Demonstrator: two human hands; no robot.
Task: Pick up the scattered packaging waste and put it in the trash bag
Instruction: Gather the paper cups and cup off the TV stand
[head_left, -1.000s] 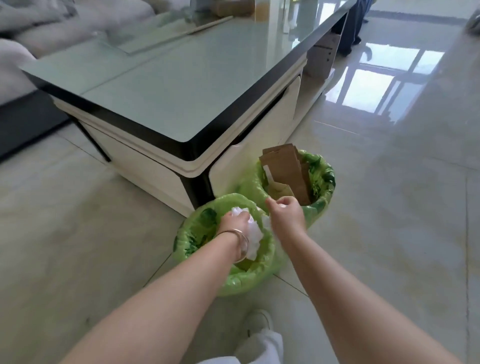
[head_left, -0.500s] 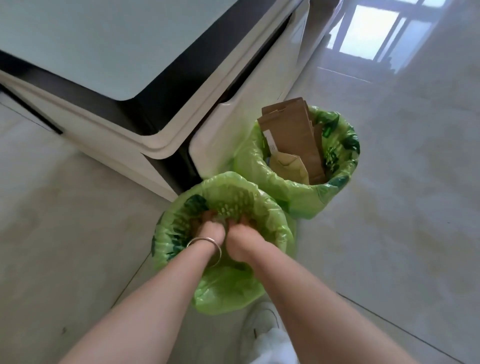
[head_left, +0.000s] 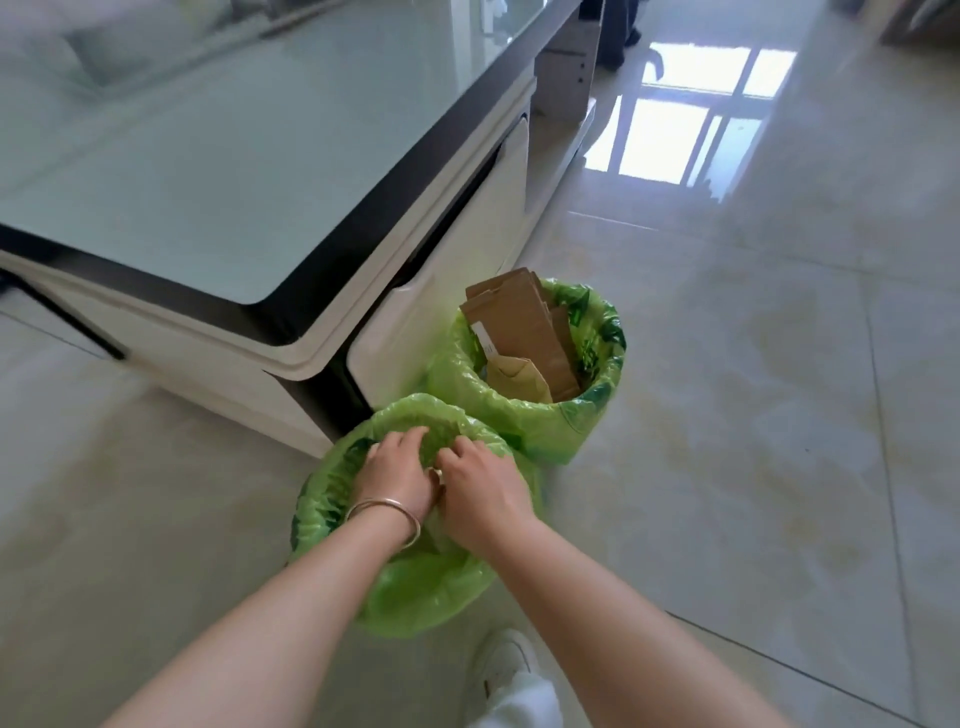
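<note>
Reaching into near trash bag | both hands' fingers curled inside

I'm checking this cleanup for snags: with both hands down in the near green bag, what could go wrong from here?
1. Both hands, left and right, work inside the near bag; its thin film could tear or slip if pushed hard.
2. The cardboard stands above the far bag's rim and might tip out if bumped.
3. The shoe is close to the near bag; a step could knock it over.
</note>
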